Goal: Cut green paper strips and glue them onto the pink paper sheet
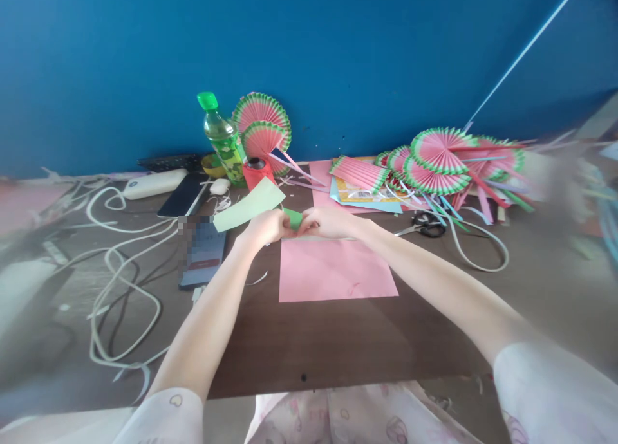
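Observation:
My left hand (268, 228) and my right hand (329, 222) are close together above the far edge of a pink paper sheet (338, 270). Pinched between their fingers is a green paper strip (292, 217), mostly hidden by the hands. From behind my left hand a pale green paper strip (250, 205) sticks out to the left, lifted and slightly curved; whether it joins the darker green piece I cannot tell. The pink sheet lies flat on the brown table (270, 341).
Scissors (427, 226) lie right of my right hand, near watermelon-coloured paper fans (439, 157). More fans (263, 129) lean by a green-capped bottle (222, 135) and a red container (257, 172). Phones (205, 257) and looped white cables (103, 302) cover the left side.

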`<state>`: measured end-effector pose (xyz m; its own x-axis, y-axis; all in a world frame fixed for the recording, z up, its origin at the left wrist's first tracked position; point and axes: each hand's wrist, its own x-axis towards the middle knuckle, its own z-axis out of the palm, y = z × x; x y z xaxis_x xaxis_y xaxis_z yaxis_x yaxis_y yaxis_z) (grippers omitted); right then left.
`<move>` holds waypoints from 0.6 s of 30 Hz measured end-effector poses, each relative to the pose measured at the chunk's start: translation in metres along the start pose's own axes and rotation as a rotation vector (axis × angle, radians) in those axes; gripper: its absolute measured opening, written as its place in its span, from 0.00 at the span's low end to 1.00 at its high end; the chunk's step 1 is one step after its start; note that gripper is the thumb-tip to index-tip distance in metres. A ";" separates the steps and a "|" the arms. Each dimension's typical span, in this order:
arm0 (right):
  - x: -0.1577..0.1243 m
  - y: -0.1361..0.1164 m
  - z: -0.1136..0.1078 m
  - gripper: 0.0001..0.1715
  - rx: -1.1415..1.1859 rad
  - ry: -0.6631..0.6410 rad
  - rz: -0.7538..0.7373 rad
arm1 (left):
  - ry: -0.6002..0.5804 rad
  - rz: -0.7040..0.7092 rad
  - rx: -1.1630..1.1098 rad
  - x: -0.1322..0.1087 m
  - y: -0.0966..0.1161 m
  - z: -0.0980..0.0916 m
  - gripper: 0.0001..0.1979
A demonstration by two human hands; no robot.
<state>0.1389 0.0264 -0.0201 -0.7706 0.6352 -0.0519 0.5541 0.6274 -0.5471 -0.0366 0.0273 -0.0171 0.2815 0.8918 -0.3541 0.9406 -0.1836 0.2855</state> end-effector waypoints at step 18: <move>0.004 -0.005 0.001 0.13 -0.046 0.010 0.066 | 0.162 -0.013 -0.084 -0.017 -0.010 -0.028 0.14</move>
<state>0.1324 0.0254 -0.0189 -0.7287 0.6804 -0.0779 0.6175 0.6037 -0.5042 -0.0558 0.0255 0.0106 0.2287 0.9501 -0.2123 0.9230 -0.1423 0.3576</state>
